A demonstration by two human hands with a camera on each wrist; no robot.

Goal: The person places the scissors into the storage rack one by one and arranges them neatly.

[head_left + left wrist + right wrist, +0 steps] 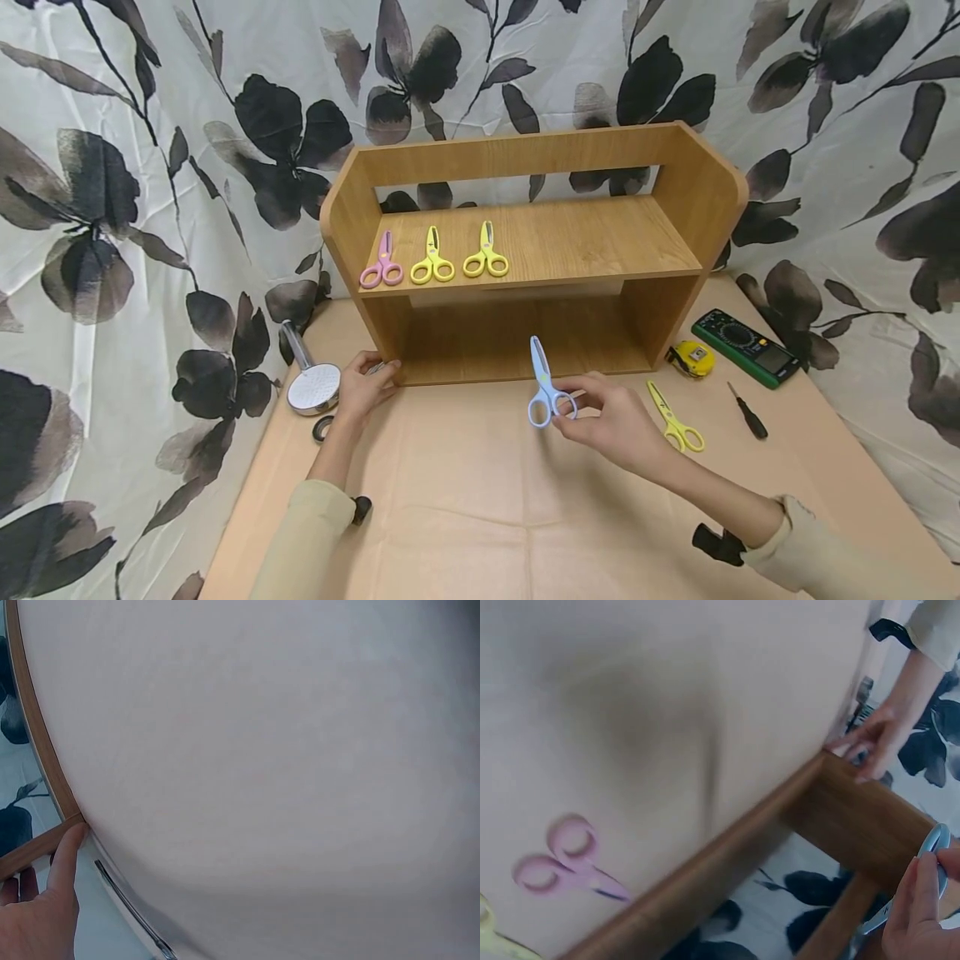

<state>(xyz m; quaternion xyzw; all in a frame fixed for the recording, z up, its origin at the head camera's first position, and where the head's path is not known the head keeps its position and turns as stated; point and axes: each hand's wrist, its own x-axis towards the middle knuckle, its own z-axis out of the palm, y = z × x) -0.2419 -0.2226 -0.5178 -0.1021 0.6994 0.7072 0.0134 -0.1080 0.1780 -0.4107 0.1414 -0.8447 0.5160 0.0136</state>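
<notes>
Light blue scissors (542, 375) are pinched by a handle loop in my right hand (611, 421), blades pointing up, in front of the lower compartment of a wooden shelf (517, 148). The right wrist view shows the same blue scissors (934, 838) between fingers and thumb. My left hand (363, 387) grips the shelf's front lower-left corner; the left wrist view has a digit of that hand (64, 881) against the corner. On the upper board stand pink scissors (384, 265) and two yellow scissors (432, 260), (487, 254) in a row, blades up.
Right of the shelf lie a yellow tape measure (693, 358), a green multimeter (750, 343), a black-handled screwdriver (750, 417) and more yellow scissors (677, 423). Left of it are a shower head (313, 388) and a black ring (322, 428). A flowered cloth (172, 250) hangs behind.
</notes>
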